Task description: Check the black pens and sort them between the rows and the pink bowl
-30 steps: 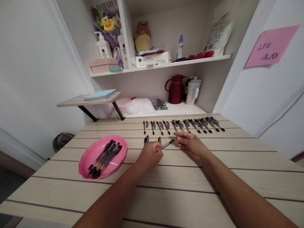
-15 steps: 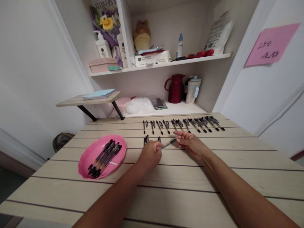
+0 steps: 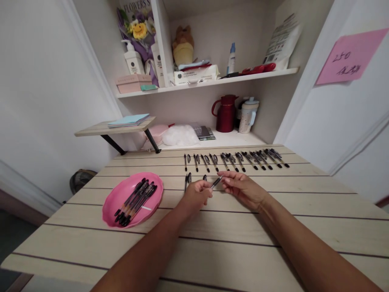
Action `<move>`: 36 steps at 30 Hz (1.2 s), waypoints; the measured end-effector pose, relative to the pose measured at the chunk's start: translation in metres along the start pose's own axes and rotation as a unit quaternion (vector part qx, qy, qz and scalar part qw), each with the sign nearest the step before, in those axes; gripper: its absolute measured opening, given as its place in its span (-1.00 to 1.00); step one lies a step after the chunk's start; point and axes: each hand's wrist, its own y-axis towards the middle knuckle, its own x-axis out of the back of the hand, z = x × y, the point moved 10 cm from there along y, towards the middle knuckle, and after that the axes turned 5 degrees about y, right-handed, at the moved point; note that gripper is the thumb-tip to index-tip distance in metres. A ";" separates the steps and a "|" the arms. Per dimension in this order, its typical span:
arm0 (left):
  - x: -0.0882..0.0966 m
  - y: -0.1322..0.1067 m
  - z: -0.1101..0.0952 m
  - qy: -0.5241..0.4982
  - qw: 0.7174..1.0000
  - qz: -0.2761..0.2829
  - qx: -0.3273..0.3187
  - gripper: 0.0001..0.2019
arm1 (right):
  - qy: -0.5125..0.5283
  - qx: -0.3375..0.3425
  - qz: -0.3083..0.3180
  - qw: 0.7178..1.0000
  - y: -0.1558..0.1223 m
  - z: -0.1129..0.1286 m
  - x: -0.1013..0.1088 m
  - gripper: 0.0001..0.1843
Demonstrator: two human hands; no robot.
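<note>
Low over the middle of the table, a gel pen without its cap slants between my hands. My left hand is closed round its rear part, hiding that end. The thumb and forefinger of my right hand close about the pen's tip. Just beyond my left hand lie another pen, a black cap beside it and a second cap, partly covered by the hand. Farther back runs a row of uncapped pens with loose caps beside them, packed more tightly toward the right.
Left of my hands stands a pink scalloped tray holding several capped pens and a small white strip. A small raised shelf stands at the table's back left. Behind the table, a red jug and a tumbler stand under a shelf.
My right hand has moved slightly left, closer to my left hand. Less of the pen shows between them, and it stands more steeply. The view has shifted a little.
</note>
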 end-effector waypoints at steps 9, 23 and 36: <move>-0.005 -0.003 -0.003 -0.048 0.999 0.018 0.013 -0.76 | 0.005 0.014 -0.025 1.000 0.002 -0.003 0.005 -0.74; 0.009 -0.021 -0.048 0.288 0.926 -0.128 -0.208 -0.79 | -0.035 0.058 -0.073 0.995 -0.003 0.005 -0.004 -0.68; -0.012 -0.002 0.003 -0.153 0.987 0.038 0.015 -0.73 | 0.020 0.063 -0.043 0.997 -0.005 0.005 -0.012 -0.69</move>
